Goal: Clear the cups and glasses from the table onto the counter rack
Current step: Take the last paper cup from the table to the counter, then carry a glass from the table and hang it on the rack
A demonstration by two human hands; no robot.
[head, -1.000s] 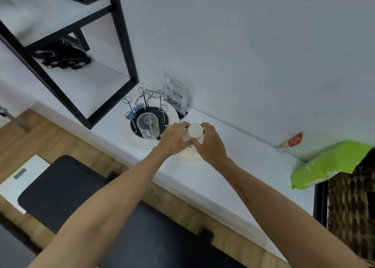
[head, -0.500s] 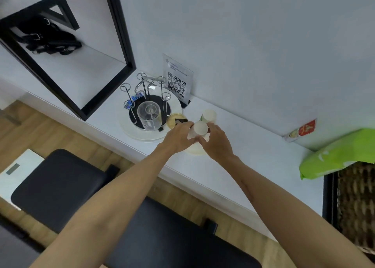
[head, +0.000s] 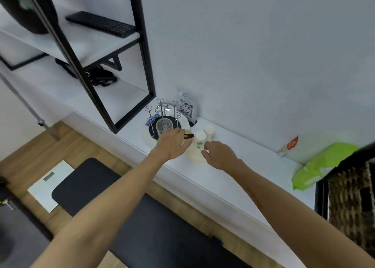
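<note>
— Holding anything?

— No. My left hand lies flat and empty by the round wire-pegged rack; my right hand is spread open just beside the white paper cup with a green leaf print, not touching it.

— Where do the cups stand?

— On the white counter, that one upside down, a second white paper cup behind it. A clear glass sits in the rack.

— Risk?

— I think a careless reach tips the light cups, or my left knocks the glass.
</note>
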